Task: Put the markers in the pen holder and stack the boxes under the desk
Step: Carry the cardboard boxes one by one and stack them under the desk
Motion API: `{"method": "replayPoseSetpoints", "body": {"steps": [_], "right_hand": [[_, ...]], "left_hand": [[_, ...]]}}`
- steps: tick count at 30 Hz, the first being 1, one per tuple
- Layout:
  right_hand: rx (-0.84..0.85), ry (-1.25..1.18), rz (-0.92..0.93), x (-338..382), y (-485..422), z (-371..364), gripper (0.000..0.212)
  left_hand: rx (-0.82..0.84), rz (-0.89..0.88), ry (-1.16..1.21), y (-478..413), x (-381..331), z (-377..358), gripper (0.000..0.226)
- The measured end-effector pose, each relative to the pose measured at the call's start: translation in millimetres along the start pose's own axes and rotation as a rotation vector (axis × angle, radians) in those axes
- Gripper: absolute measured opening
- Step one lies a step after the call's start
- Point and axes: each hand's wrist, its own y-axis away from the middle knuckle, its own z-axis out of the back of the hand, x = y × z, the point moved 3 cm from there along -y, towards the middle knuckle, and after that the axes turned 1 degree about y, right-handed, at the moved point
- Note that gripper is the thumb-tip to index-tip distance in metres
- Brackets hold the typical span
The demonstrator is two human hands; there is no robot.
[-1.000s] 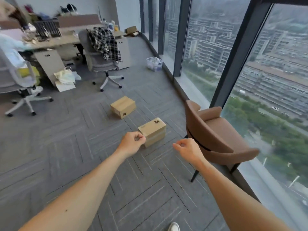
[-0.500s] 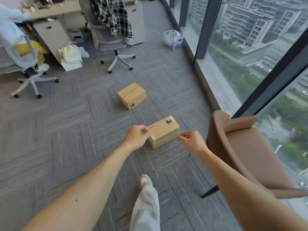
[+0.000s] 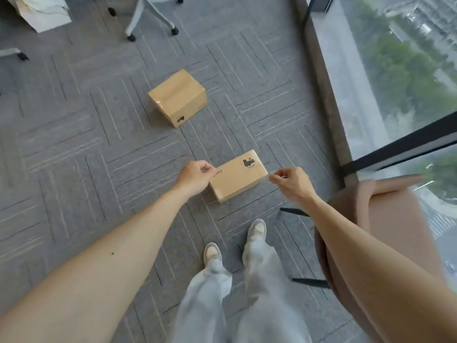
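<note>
Two cardboard boxes lie on the grey carpet. The nearer, flat box (image 3: 238,175) with a black print on top sits just ahead of my feet. A taller box (image 3: 177,97) lies further off, to the left. My left hand (image 3: 195,178) hovers at the flat box's left end, fingers curled, holding nothing. At the box's right end my right hand (image 3: 290,183) is also curled and empty. Whether either hand touches the box is unclear. No markers or pen holder are visible.
A brown armchair (image 3: 385,233) stands close on my right, against the glass window wall (image 3: 395,70). An office chair's wheeled base (image 3: 150,23) and a white bag (image 3: 39,11) are at the top left. My two feet (image 3: 235,241) stand on the carpet just behind the flat box.
I have walked up to the flat box and tilted my view downward. Both hands have come down to either end of that box.
</note>
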Motion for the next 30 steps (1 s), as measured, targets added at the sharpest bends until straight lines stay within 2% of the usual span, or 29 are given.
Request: {"method": "replayPoseSetpoints", "body": {"steps": [8,13,19,25,28,30], "right_hand": [[0.113,0.1,-0.011,-21.2,-172.0,-25.5,0.024],[0.168,0.199,-0.019,-52.5,-262.7,-73.1,0.025],[0.201,0.32,-0.036,-96.3,-362.0,-141.4,0.031],[0.145,0.347,-0.051,-131.8,-440.1,-194.3,0.051],[0.131,0.305,-0.141,-147.4,-468.0,-213.6,0.066],[0.131,0.298,-0.191,-155.3,-483.3,-224.9,0.074]], "left_hand": [[-0.032,0.157,-0.028,-149.8,31.4,-61.1,0.019],[-0.035,0.278,0.009,-237.3,91.3,-111.0,0.026],[-0.073,0.324,-0.024,-333.8,175.8,-146.9,0.039],[-0.117,0.415,-0.061,-401.5,245.5,-177.4,0.047],[-0.104,0.54,0.059,-417.3,274.4,-191.9,0.051],[-0.061,0.623,0.173,-423.5,288.9,-203.8,0.063]]}}
